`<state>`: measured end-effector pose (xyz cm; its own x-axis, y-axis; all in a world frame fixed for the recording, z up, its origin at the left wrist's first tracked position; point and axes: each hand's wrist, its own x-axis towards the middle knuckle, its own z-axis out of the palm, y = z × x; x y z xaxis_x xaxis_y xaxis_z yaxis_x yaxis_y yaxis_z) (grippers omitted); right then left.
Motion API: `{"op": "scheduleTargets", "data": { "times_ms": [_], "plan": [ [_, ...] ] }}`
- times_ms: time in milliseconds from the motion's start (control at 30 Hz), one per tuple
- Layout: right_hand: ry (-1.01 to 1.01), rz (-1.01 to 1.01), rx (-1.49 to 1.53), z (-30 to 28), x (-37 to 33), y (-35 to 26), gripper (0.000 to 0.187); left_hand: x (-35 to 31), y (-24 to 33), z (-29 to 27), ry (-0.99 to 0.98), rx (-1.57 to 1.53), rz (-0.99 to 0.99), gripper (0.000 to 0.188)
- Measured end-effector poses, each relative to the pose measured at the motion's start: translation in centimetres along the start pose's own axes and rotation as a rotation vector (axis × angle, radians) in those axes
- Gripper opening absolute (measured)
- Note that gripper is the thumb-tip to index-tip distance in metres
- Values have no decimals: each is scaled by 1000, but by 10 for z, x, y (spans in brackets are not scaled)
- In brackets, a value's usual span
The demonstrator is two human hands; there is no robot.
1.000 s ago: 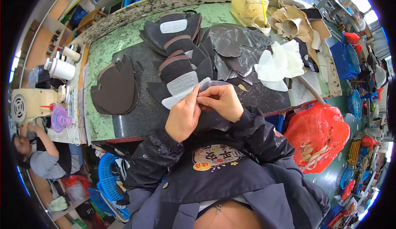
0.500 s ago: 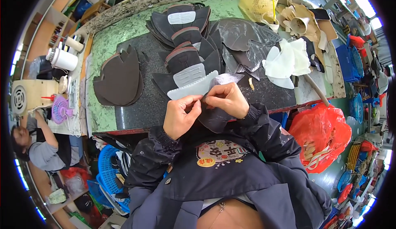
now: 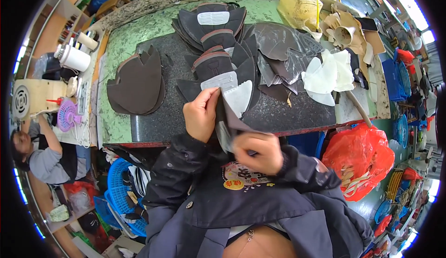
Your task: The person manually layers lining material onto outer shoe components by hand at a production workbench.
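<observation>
My left hand (image 3: pixel 200 114) pinches the upper edge of a dark brown shoe-upper piece (image 3: pixel 231 118), which hangs folded over the table's front edge. A strip of clear plastic film (image 3: pixel 226 138) comes off its lower side. My right hand (image 3: pixel 260 152), a little smeared by motion, is curled shut at the film's lower end, below the piece's right corner. Just beyond my left fingers lies a stack of dark shoe-upper pieces (image 3: pixel 214 67) with a grey patch (image 3: pixel 219 81). A white toothed-edge reinforcement piece (image 3: pixel 240 97) rests on the stack, partly behind the held piece.
Dark cut pieces (image 3: pixel 135 84) lie left on the black slab. Film-covered dark pieces (image 3: pixel 288 49) and white pieces (image 3: pixel 327 74) lie right. A red plastic bag (image 3: pixel 357 160) hangs at the right front. A blue basket (image 3: pixel 121 193) stands lower left. Another person (image 3: pixel 49 156) sits at left.
My hands have moved apart: the right one down and toward me, the left slightly up. The dark piece is now stretched between them, with clear film coming away from it.
</observation>
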<state>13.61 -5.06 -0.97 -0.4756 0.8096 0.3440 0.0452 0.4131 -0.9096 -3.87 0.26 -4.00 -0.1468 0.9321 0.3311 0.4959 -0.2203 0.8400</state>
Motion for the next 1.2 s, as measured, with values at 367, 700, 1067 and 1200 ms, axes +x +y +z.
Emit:
{"op": "scheduleTargets", "data": {
  "times_ms": [367, 700, 1067, 1200],
  "plan": [
    [-138, 982, -351, -114, -122, 10, 31, 54, 75, -20, -407, 137, 623, 21],
    [174, 752, 1817, -31, 14, 6, 44, -65, 27, -26, -1089, -497, -357, 38],
    [219, 205, 251, -53, 13, 20, 12, -48, 42, -66, -73, -363, -124, 20],
    [207, 377, -11, -57, 49, 41, 15, -22, 2, -52, -119, -300, -398, 17]
  ]
}}
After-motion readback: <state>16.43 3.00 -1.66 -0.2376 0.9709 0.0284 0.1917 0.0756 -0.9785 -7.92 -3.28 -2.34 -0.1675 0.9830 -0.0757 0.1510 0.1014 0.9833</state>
